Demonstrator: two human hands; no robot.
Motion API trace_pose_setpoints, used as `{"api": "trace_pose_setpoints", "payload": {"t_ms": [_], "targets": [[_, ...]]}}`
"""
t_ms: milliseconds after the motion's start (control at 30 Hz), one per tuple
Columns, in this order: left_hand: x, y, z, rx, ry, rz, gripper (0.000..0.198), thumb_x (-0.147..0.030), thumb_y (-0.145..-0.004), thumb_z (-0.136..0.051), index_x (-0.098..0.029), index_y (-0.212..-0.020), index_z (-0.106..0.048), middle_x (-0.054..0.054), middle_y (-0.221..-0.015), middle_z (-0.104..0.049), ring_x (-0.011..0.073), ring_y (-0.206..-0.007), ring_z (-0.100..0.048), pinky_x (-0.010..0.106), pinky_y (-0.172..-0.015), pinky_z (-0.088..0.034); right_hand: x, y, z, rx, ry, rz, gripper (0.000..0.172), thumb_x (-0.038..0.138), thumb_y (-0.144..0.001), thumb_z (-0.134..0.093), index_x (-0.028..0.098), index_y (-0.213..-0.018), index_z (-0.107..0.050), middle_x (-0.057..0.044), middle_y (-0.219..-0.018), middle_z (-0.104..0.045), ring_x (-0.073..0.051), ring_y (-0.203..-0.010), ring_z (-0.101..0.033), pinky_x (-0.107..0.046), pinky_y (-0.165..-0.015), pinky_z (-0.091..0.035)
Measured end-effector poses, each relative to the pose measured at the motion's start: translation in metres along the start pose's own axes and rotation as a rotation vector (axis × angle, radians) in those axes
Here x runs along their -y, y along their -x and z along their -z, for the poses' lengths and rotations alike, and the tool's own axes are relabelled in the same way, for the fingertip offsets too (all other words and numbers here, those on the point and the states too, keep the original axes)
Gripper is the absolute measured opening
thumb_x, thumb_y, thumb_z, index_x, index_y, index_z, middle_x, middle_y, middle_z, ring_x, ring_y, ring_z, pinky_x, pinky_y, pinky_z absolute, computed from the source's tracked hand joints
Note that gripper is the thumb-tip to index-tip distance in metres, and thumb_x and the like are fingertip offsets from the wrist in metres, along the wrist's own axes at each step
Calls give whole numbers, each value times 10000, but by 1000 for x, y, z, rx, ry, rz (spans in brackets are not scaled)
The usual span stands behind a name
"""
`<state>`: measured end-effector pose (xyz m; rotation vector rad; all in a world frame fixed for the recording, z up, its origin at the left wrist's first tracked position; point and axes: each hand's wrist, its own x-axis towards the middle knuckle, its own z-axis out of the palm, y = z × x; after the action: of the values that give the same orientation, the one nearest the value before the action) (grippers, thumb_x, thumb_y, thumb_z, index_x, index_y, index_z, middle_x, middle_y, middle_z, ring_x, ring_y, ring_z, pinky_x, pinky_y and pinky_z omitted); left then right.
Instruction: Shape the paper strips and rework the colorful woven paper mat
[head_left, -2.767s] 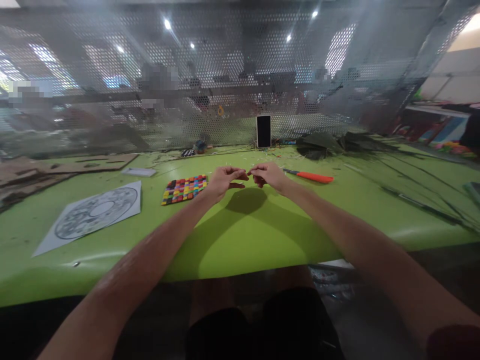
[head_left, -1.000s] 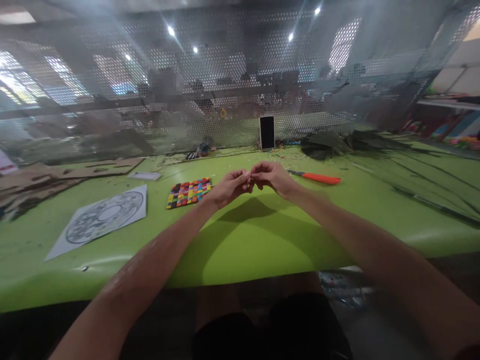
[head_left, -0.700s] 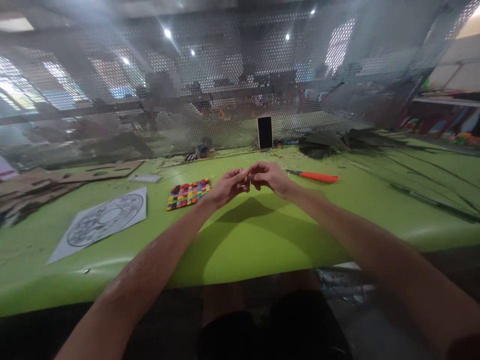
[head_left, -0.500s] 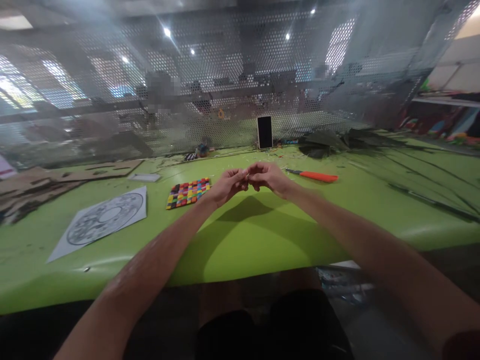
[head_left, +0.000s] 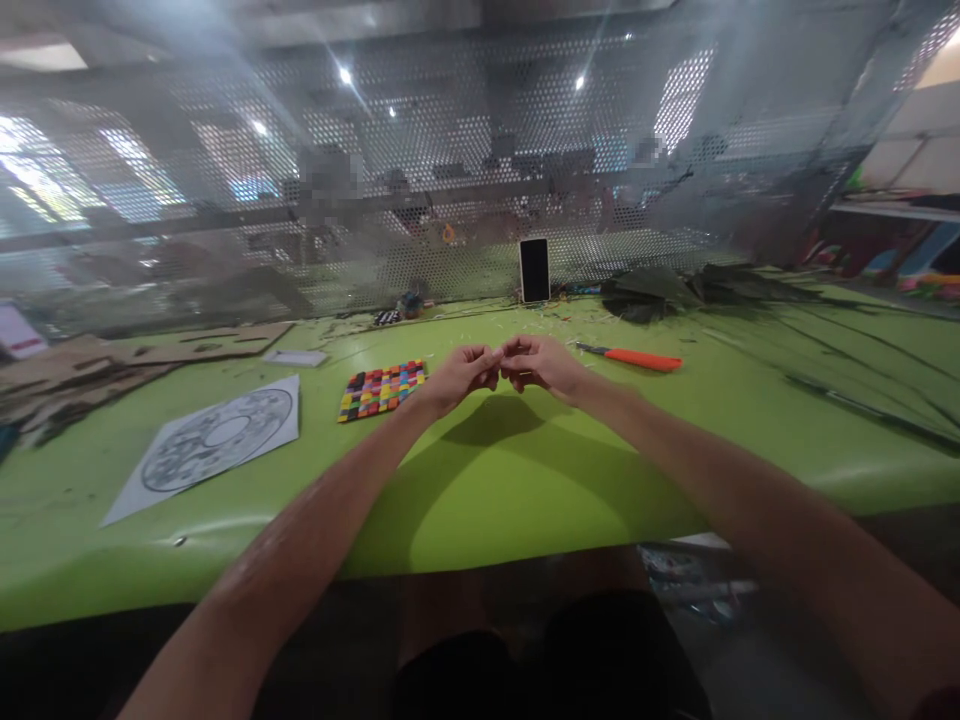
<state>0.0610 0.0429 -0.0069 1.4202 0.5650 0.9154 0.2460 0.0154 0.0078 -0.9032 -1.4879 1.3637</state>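
My left hand (head_left: 466, 377) and my right hand (head_left: 541, 366) meet fingertip to fingertip above the green tabletop (head_left: 517, 500). Both are closed in a pinch. Whatever lies between the fingers is too small to make out. Just left of my left hand lies a flat woven mat of many-coloured squares (head_left: 381, 390). To the right of my right hand rests a utility knife with an orange handle (head_left: 643, 359), its dark end toward the hand.
A paper with a printed ring pattern (head_left: 217, 430) lies at the left, before cut cardboard pieces (head_left: 112, 358) and a small white frame (head_left: 295, 357). A dark-screened tablet (head_left: 535, 270) leans upright against the perforated metal screen (head_left: 465, 200). Dark leaf-like strips (head_left: 667, 290) spread at the right.
The view has shifted slightly, so everything sits a little lower and farther right. My hands stay together; the right fingers have shifted a little against the left. Nothing on the table has moved.
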Motion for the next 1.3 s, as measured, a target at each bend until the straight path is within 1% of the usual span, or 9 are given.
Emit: {"api": "trace_pose_setpoints", "payload": {"t_ms": [67, 200, 300, 367, 567, 767, 1033, 1167, 1300], "targets": [[2, -1, 1, -10, -14, -12, 505, -546, -721, -852, -135, -644, -569, -38, -535, -517, 74, -503, -524, 224, -560, -449, -2, -1, 0, -8, 105, 57, 125, 200, -790, -728, 160, -878, -649, -3, -701, -657, -105, -520, -591, -251, -510, -505], [7, -4, 3, -62, -20, 6, 519, -576, -717, -843, -144, -660, -560, -42, -528, -517, 81, -474, -531, 223, -518, -445, -1, 1, -2, -31, 408, 224, 74, 227, -874, -638, 154, -887, -639, -2, -676, -641, -104, -496, -563, -246, -490, -466], [8, -5, 2, -86, -15, 25, 523, -589, -702, -847, -143, -677, -573, -53, -514, -499, 83, -453, -527, 219, -495, -444, 1, 3, -3, -50, 592, 316, 106, 228, -910, -581, 162, -832, -607, -5, -664, -634, -101, -513, -549, -238, -508, -442], [7, -5, 1, -93, -13, 29, 523, -585, -705, -846, -145, -664, -567, -59, -502, -483, 81, -442, -520, 215, -485, -443, 1, 4, -3, -57, 660, 346, 138, 228, -923, -556, 166, -804, -590, -7, -657, -629, -101, -517, -544, -237, -516, -431], [6, -4, -3, -112, -24, 34, 472, -512, -794, -809, -143, -650, -554, -59, -501, -472, 74, -434, -517, 205, -480, -445, 0, 2, 1, -34, 694, 345, 178, 288, -934, -547, 160, -823, -601, -17, -670, -638, -113, -523, -561, -246, -526, -431], [11, -6, 2, -94, 4, 25, 464, -515, -766, -830, -128, -678, -589, -57, -510, -485, 79, -441, -538, 210, -493, -466, 0, 2, 3, -22, 719, 352, 207, 314, -940, -544, 174, -793, -588, -8, -645, -621, -119, -528, -544, -256, -542, -397], [7, -5, -2, -100, -17, 17, 448, -463, -834, -786, -135, -635, -554, -44, -511, -493, 76, -455, -539, 213, -512, -455, 3, 3, 5, -12, 823, 394, 234, 321, -966, -539, 183, -785, -594, -16, -653, -625, -135, -567, -524, -274, -599, -359], [5, -5, -3, -104, -25, 32, 460, -483, -808, -803, -135, -636, -558, -48, -511, -483, 78, -462, -534, 218, -524, -459, 4, 3, 5, -23, 899, 437, 245, 274, -970, -528, 185, -747, -577, -14, -630, -597, -138, -565, -492, -278, -607, -318], [6, -5, 0, -82, -17, 10, 510, -562, -733, -834, -132, -645, -574, -46, -520, -489, 78, -472, -524, 225, -527, -450, 2, 2, 4, -24, 960, 438, 252, 264, -984, -508, 178, -755, -568, -22, -648, -594, -141, -576, -489, -280, -623, -305]]}}
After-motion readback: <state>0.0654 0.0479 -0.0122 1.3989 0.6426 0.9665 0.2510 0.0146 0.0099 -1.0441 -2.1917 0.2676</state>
